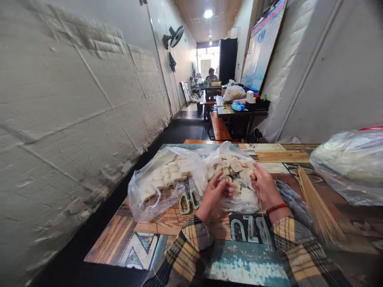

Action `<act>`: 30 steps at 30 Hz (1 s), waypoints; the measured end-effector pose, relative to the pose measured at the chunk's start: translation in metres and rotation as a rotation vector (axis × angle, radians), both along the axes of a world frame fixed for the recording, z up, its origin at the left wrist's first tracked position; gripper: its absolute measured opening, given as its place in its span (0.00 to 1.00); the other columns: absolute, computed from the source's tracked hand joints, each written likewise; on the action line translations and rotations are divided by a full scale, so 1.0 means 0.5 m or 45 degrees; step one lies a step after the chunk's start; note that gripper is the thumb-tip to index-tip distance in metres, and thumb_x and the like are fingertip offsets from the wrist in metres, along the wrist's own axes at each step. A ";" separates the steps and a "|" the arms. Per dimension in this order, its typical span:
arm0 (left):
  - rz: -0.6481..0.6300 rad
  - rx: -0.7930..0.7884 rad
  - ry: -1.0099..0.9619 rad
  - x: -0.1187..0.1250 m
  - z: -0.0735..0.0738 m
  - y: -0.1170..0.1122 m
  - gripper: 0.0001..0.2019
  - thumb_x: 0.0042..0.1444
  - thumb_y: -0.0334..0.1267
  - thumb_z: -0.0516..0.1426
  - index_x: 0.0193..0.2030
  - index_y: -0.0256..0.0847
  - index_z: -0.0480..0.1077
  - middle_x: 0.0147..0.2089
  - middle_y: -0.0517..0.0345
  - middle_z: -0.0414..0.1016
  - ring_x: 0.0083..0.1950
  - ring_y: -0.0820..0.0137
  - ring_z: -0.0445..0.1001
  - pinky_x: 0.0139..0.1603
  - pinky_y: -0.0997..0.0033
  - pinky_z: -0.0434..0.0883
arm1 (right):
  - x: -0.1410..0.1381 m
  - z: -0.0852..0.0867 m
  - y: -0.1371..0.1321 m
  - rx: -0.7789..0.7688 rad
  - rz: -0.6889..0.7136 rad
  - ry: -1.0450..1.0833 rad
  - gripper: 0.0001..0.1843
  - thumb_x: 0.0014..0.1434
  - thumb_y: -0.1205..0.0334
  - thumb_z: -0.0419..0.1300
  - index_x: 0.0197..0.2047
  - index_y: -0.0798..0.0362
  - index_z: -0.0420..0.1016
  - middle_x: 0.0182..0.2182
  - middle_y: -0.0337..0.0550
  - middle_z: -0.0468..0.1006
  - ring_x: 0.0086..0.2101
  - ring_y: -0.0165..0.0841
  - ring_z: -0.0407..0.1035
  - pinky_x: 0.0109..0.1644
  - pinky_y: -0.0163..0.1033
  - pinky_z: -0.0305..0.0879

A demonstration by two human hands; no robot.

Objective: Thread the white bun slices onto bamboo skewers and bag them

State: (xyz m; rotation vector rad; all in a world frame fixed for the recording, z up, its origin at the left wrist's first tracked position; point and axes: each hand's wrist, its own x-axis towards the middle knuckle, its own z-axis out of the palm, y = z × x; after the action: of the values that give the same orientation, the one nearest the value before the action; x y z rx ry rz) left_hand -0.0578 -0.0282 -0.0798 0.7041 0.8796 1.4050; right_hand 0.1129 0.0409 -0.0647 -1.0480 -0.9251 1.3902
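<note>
A clear plastic bag (226, 148) lies spread open on the table, with pale, spongy-looking food pieces (236, 164) heaped in it. My left hand (216, 194) is at the near left side of this heap. Its fingers are curled, and one pale piece (228, 178) shows at the fingertips. At the right side of the heap, my right hand (265, 185) is closed on a thin bamboo skewer (263, 211), which runs down toward me. Green-handled scissors (189, 200) lie left of my left hand. A second bag (136, 195) holds more pale blocks (172, 172).
Right of my hands lies a bundle of thin skewers (318, 203), with a dark cloth (291, 197) beside it. A full plastic bag (350, 159) stands at the far right. Behind are another table (230, 112), a bench (220, 126) and a seated person (212, 75).
</note>
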 end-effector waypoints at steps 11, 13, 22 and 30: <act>0.151 0.050 0.346 0.001 0.075 0.035 0.37 0.53 0.41 0.65 0.67 0.45 0.53 0.42 0.52 0.77 0.35 0.68 0.77 0.38 0.67 0.74 | 0.048 -0.021 0.042 -0.071 -0.064 0.410 0.23 0.50 0.61 0.58 0.52 0.49 0.64 0.16 0.25 0.63 0.13 0.20 0.50 0.15 0.25 0.44; 0.277 0.103 0.463 -0.017 0.100 0.056 0.38 0.53 0.39 0.64 0.67 0.48 0.52 0.47 0.52 0.74 0.37 0.70 0.78 0.38 0.69 0.74 | 0.051 -0.023 0.041 -0.060 -0.077 0.408 0.24 0.51 0.60 0.58 0.52 0.49 0.64 0.16 0.25 0.62 0.13 0.21 0.50 0.16 0.25 0.45; 0.510 0.106 0.746 -0.090 0.145 0.030 0.31 0.53 0.41 0.62 0.62 0.43 0.56 0.45 0.50 0.74 0.36 0.70 0.78 0.39 0.68 0.74 | 0.048 -0.006 0.021 0.142 0.077 0.223 0.22 0.54 0.52 0.58 0.50 0.52 0.67 0.18 0.28 0.68 0.15 0.22 0.52 0.17 0.27 0.45; 0.231 0.262 1.552 -0.053 0.111 0.012 0.08 0.54 0.39 0.59 0.37 0.38 0.74 0.35 0.53 0.76 0.37 0.68 0.74 0.41 0.68 0.70 | 0.013 -0.006 -0.013 0.262 0.452 -0.327 0.13 0.59 0.55 0.54 0.31 0.54 0.74 0.17 0.36 0.74 0.15 0.24 0.61 0.19 0.30 0.53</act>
State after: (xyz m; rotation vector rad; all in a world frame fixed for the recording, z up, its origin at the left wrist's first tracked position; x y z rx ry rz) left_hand -0.0842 -0.0220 -0.0243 1.7426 1.7628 1.1453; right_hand 0.1195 0.0345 -0.0678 -0.9488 -1.4680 1.4276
